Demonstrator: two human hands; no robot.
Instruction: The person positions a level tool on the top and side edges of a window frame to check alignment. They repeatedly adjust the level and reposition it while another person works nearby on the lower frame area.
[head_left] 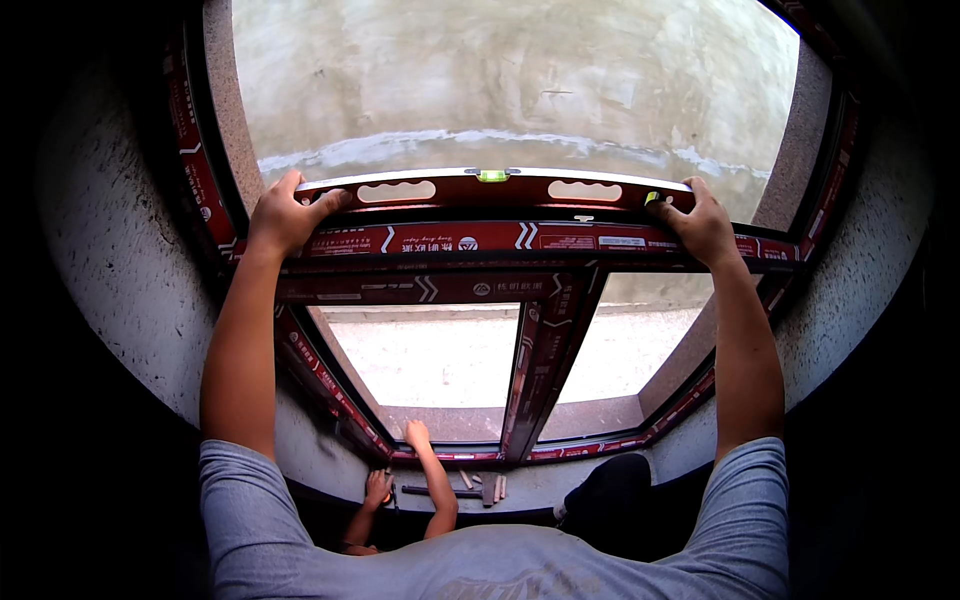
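Note:
A long red spirit level [500, 192] with a pale top edge, two oblong cut-outs and green vials lies along the dark crossbar [620, 240] of a window frame wrapped in red printed film. My left hand [287, 218] is closed round the level's left end, its thumb lying along the front. At the other end my right hand [702, 222] grips it, with the thumb near the end vial. Both my arms reach forward at about equal height. The bubble in the middle vial is too small to read.
Low on the left, a co-worker's hand [417, 434] touches the lower frame, and their other hand [377, 490] is beside something orange. A hammer [440, 493] and several wooden wedges [499, 488] lie on the sill. A dark-clothed knee [610, 488] is at the right. Speckled walls flank the frame.

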